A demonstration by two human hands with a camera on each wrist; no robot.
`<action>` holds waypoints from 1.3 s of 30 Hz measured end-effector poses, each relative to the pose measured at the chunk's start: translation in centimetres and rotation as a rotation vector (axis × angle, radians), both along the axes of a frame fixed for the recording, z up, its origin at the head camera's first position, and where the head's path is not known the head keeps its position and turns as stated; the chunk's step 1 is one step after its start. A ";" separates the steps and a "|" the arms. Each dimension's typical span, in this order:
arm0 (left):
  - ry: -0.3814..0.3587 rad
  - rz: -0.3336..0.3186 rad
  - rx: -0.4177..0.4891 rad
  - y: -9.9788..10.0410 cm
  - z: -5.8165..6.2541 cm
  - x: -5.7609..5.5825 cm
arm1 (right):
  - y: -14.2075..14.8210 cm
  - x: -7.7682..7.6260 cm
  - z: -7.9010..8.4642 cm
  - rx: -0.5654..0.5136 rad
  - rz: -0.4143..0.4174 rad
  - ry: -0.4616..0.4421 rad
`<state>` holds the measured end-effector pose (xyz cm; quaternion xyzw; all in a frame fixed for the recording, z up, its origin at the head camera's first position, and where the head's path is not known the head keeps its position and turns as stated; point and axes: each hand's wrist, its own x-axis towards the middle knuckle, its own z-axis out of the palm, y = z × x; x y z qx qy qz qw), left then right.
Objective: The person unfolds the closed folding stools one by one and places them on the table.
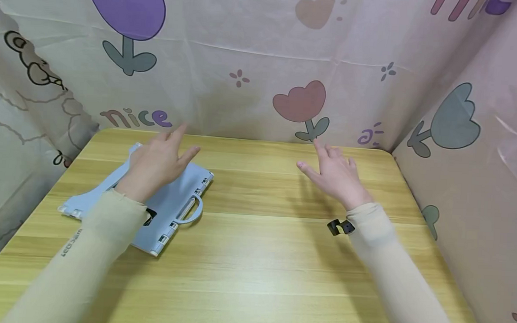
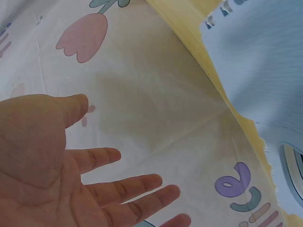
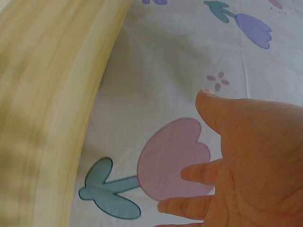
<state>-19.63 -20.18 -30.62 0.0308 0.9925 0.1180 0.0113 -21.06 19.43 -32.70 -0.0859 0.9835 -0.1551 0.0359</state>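
Observation:
A light blue plastic folding stool (image 1: 169, 196) lies folded flat on the left of the wooden table, with a loop handle (image 1: 193, 211) and hinge slots along its right edge. Above it, my left hand (image 1: 155, 163) hovers with fingers spread and palm facing inward, hiding part of the stool. In the left wrist view that hand (image 2: 42, 156) holds nothing, and the stool (image 2: 265, 66) shows at the upper right. Over the right side of the table my right hand (image 1: 336, 175) is raised, fingers apart. The right wrist view shows this hand (image 3: 265, 161) likewise holding nothing.
The wooden table (image 1: 253, 259) runs back to a patterned cloth (image 1: 209, 90) hung behind it, and more cloth hangs along both sides. A small black clip-like piece (image 1: 341, 228) sits at my right wrist, beside the sleeve cuff.

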 end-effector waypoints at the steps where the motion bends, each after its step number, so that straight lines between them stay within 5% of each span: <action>1: -0.001 0.002 0.005 -0.2 -0.1 0.0 | -0.2 0.0 -0.1 0.000 0.006 -0.002; 21: -0.085 -0.007 0.015 -4.3 -2.1 0.9 | -5.3 0.6 -2.8 -0.016 0.120 -0.026; 39: -0.141 -0.034 -0.022 -9.5 -4.7 3.2 | -10.9 1.2 -6.0 -0.102 0.279 -0.113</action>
